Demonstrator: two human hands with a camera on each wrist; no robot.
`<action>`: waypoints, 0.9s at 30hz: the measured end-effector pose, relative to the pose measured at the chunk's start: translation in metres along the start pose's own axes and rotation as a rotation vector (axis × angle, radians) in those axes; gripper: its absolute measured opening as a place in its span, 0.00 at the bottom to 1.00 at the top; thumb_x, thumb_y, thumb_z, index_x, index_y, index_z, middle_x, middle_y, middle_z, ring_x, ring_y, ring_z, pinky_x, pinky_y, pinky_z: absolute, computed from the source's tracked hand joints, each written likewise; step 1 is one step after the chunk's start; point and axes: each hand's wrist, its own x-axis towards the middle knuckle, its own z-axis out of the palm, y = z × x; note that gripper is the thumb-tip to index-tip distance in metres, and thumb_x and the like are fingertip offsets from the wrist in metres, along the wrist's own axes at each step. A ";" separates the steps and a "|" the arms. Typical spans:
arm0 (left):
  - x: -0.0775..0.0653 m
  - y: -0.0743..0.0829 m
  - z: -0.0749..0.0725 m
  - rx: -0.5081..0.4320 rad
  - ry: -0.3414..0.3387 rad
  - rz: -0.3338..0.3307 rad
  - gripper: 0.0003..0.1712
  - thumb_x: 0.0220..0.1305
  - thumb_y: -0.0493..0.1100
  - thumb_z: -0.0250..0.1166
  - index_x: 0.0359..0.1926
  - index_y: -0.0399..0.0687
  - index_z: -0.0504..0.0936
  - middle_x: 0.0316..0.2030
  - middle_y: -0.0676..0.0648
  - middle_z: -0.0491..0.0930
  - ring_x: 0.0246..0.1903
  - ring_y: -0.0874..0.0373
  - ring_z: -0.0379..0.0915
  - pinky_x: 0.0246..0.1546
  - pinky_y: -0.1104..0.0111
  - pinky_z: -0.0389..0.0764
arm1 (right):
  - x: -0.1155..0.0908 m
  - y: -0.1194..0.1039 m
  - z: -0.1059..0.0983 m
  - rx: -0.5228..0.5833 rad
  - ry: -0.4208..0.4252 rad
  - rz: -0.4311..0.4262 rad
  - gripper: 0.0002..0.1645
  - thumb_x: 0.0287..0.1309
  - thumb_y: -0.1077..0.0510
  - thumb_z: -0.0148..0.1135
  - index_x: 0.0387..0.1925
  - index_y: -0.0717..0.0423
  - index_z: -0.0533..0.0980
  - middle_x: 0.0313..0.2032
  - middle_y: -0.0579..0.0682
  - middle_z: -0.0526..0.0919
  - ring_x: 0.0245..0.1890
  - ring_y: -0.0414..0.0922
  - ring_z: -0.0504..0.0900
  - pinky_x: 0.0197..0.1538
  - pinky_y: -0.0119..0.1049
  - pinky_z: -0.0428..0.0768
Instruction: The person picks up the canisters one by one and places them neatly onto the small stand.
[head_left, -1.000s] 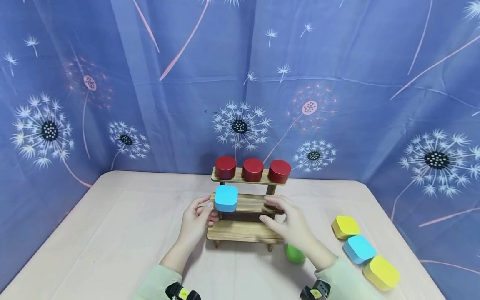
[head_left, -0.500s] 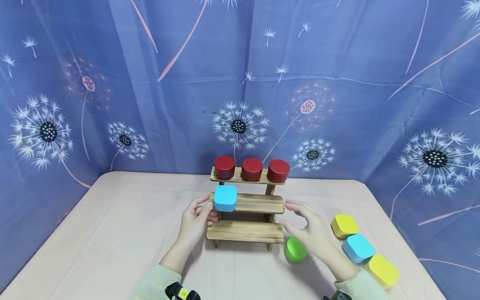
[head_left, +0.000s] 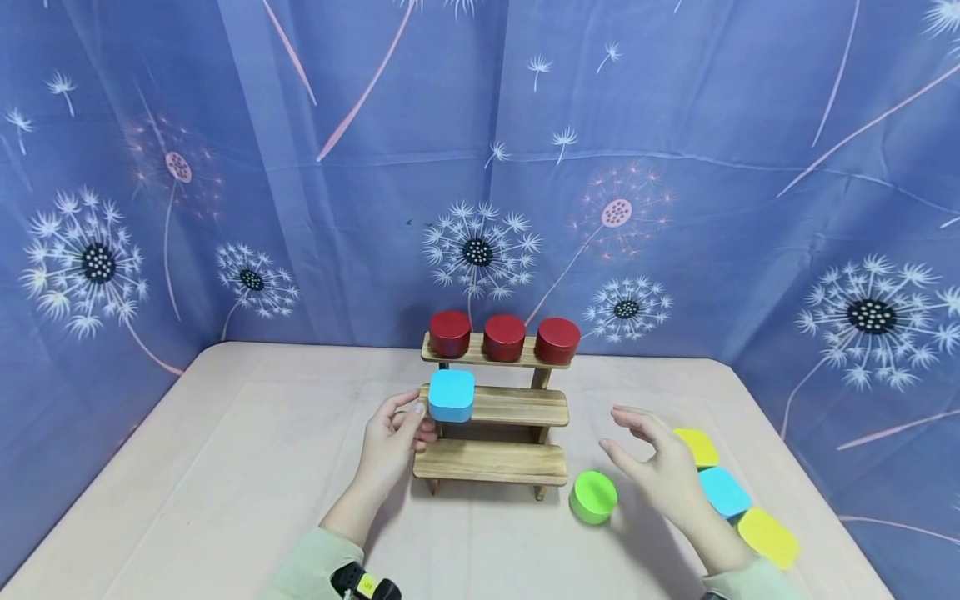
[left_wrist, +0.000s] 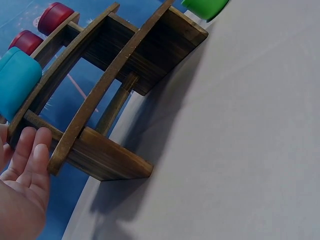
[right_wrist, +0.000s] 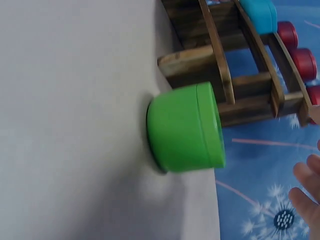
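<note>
A three-tier wooden display stand (head_left: 491, 462) stands mid-table. One light-blue rounded-square box (head_left: 452, 397) sits at the left end of its middle tier. At that end my left hand (head_left: 388, 446) grips the tier's edge, thumb and forefinger close beside the box; in the left wrist view other fingers (left_wrist: 35, 145) lie below the tier. My right hand (head_left: 660, 467) is in the air right of the stand, fingers apart and loosely bent, holding nothing. Below and left of it a green cup (head_left: 594, 497) stands on the table, seen from its side in the right wrist view.
Three red round tins (head_left: 505, 338) line the stand's top tier. At the right of the table lie a yellow box (head_left: 699, 447), a second light-blue box (head_left: 724, 492) and another yellow box (head_left: 768, 538), partly behind my right hand and forearm. A blue dandelion-print curtain (head_left: 360, 208) hangs behind.
My right hand has moved away from the right end of the middle tier, out to the right, uncovering the green cup. The left hand and light-blue box on the stand stay put.
</note>
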 end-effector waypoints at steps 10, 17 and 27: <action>-0.001 0.001 -0.001 -0.004 -0.002 -0.007 0.22 0.69 0.42 0.56 0.61 0.41 0.69 0.27 0.47 0.81 0.25 0.63 0.80 0.26 0.75 0.80 | -0.007 0.015 -0.016 0.004 0.042 0.092 0.22 0.44 0.69 0.71 0.44 0.67 0.78 0.45 0.60 0.81 0.46 0.18 0.70 0.50 0.10 0.66; -0.001 0.001 -0.001 -0.007 0.005 -0.004 0.21 0.68 0.41 0.56 0.60 0.41 0.70 0.26 0.47 0.81 0.24 0.63 0.80 0.26 0.75 0.80 | -0.014 0.026 -0.026 -0.092 0.046 0.226 0.23 0.51 0.62 0.69 0.49 0.63 0.77 0.45 0.58 0.81 0.46 0.18 0.66 0.50 0.09 0.62; 0.000 -0.001 0.000 0.011 0.007 0.017 0.21 0.69 0.42 0.56 0.60 0.41 0.70 0.27 0.47 0.82 0.24 0.63 0.80 0.26 0.74 0.80 | -0.017 0.035 -0.038 -0.230 0.031 0.346 0.25 0.52 0.55 0.69 0.51 0.62 0.76 0.49 0.64 0.79 0.47 0.61 0.77 0.47 0.36 0.69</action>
